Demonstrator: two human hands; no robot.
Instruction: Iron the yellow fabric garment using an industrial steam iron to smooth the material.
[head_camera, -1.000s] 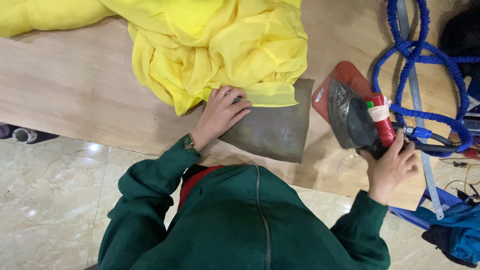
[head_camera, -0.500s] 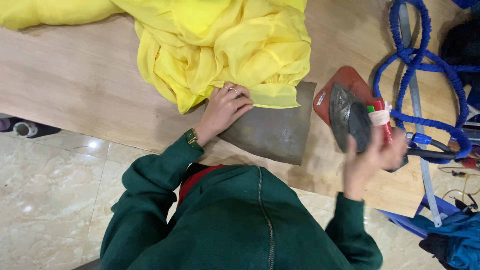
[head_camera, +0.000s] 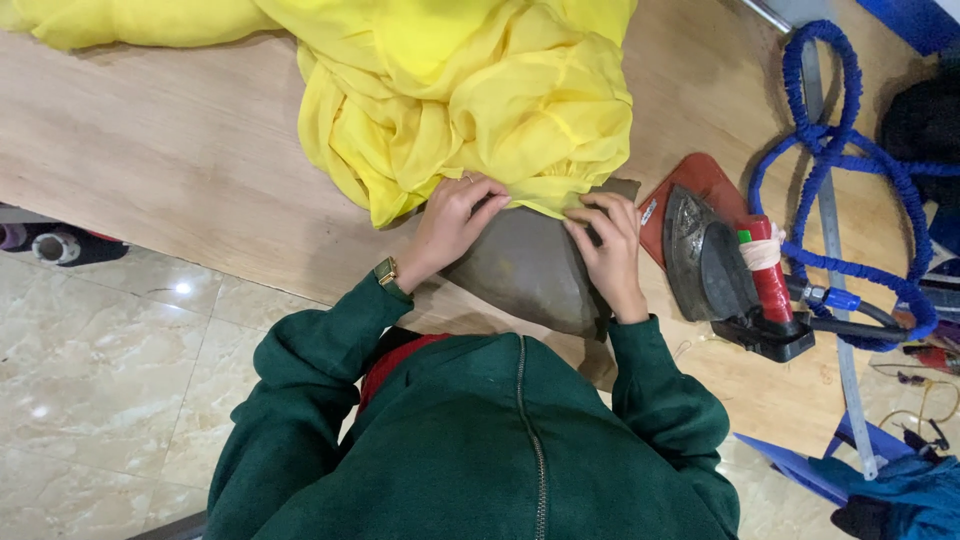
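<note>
Your right hand (head_camera: 607, 250) has let go of the iron (head_camera: 712, 265) and now pinches the yellow cloth (head_camera: 470, 100) beside your left hand (head_camera: 455, 222), both hiding the hem.

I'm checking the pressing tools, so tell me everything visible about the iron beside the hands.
The dark metal iron with a red handle lies tipped on its side, its scuffed grey soleplate showing. Pale tape wraps the handle. It rests on a red-brown mat on the wooden table, a blue coiled hose joining its rear. Neither hand touches it.
</note>
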